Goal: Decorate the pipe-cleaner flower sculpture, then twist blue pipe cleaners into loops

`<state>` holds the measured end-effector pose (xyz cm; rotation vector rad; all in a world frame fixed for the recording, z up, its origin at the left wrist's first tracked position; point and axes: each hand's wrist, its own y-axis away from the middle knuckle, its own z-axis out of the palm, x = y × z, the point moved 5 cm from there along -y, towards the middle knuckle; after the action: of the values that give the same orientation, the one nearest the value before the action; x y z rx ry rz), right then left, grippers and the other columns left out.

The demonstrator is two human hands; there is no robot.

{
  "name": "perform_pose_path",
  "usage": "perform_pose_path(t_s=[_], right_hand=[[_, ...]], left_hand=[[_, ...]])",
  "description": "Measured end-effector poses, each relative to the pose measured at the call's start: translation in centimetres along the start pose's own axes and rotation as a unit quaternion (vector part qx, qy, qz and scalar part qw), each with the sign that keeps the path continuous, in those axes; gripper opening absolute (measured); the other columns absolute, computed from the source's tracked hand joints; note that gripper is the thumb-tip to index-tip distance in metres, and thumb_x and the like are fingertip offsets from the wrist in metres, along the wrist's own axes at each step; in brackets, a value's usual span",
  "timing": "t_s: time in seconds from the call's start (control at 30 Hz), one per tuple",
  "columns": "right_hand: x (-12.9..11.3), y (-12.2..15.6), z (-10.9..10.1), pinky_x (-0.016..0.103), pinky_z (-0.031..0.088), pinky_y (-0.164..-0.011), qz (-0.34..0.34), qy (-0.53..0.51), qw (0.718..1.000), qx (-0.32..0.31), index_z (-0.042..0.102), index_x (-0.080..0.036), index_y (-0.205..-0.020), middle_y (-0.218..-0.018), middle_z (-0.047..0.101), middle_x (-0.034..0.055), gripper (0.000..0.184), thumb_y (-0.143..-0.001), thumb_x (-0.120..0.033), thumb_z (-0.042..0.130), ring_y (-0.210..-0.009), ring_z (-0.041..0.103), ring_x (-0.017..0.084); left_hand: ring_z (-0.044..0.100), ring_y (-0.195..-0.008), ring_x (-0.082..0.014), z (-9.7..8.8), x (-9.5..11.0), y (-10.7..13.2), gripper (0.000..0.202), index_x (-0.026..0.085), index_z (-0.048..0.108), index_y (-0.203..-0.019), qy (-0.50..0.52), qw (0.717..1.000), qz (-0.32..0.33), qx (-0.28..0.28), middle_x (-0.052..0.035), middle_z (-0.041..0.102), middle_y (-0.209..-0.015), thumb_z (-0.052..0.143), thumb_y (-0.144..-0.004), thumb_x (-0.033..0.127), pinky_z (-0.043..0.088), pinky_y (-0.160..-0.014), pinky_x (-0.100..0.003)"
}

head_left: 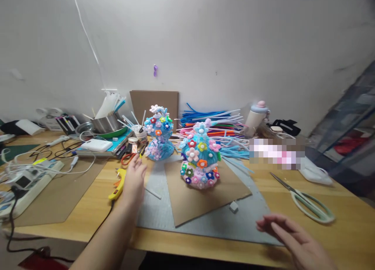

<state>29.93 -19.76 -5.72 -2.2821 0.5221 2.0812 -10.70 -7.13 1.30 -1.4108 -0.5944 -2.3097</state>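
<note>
My left hand (135,180) reaches over the table beside the yellow hot glue gun (117,186), fingers slightly bent and apart, with nothing visible in them. Just beyond its fingertips lie orange-handled scissors (126,159). Over the front right of the grey mat (211,233), my right hand (288,235) hovers with loosely curled fingers and nothing in its grasp. A blue and pink fuzzy ornament covered in colourful flowers (201,156) stands upright on a cardboard sheet (181,207), between my hands. Behind it to the left stands a similar flowered ornament (158,134).
Large scissors (310,203) with pale green handles lie on the right. Bundled pipe cleaners (211,119) rest along the wall near a bottle (256,117). A small grey block (233,206) sits by the cardboard. Power strip (32,188) and cables occupy the left.
</note>
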Motion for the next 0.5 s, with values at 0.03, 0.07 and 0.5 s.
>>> perform_pose_path(t_s=[0.03,0.07,0.5], right_hand=[[0.2,-0.5,-1.4,0.04,0.044,-0.093,-0.027,0.037,0.998,0.037,0.063,-0.021,-0.089,-0.092,0.069,0.0095,0.039,-0.069,-0.055,0.062,-0.094,0.062,0.027],[0.3,-1.0,-2.5,0.042,0.044,-0.093,-0.054,0.069,0.994,0.068,0.064,-0.021,-0.089,-0.093,0.068,0.0095,0.04,-0.069,-0.055,0.06,-0.096,0.061,0.028],[-4.2,-7.2,7.0,0.045,0.035,-0.103,-0.069,-0.02,0.987,-0.145,0.048,-0.022,-0.125,-0.136,0.044,0.0125,0.062,-0.071,-0.049,0.061,-0.126,0.042,0.027]], left_hand=[[0.034,-0.129,-0.0158,-1.0,-0.3,1.7,0.053,0.028,0.053,-0.119,-0.043,0.998,0.05,-0.022,0.0001,0.048,-0.133,0.058,-0.073,0.001,0.022,-0.11,-0.029],[0.031,-0.132,-0.0191,-1.4,-0.3,3.4,0.054,0.028,0.048,-0.125,-0.199,0.963,0.165,-0.073,-0.0012,0.042,-0.139,0.059,-0.075,0.01,0.019,-0.111,-0.035],[0.043,-0.125,-0.0247,2.6,-6.4,3.4,0.066,0.016,0.031,-0.139,-0.467,0.828,0.074,-0.301,-0.0153,0.042,-0.139,0.048,-0.08,0.04,0.041,-0.097,-0.034]])
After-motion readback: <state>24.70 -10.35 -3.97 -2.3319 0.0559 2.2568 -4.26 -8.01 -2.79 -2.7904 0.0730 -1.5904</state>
